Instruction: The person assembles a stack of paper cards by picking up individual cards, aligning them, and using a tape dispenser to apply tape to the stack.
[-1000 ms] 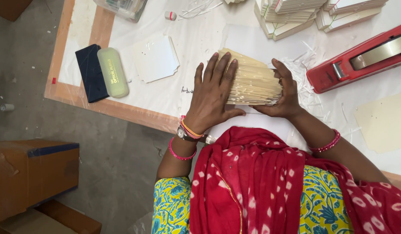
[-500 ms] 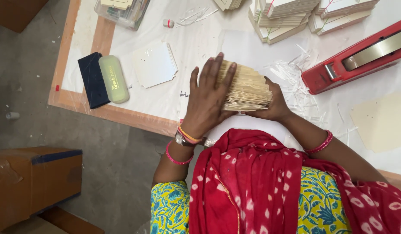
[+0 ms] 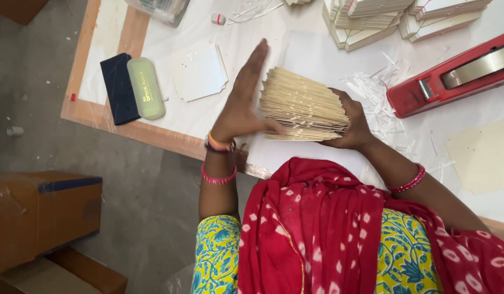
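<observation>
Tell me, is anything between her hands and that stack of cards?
Nothing visible. The right hand grips the stack of cards at one end, and the left hand lies flat against the other end, touching it.

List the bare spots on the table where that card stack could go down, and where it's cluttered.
Free: the white sheet between the small pile of white cards and the stacks along the far edge; also the strip in front of the card stack, near the table edge. Crowded: paper shreds beside the red tape dispenser, right of the right hand.
</observation>
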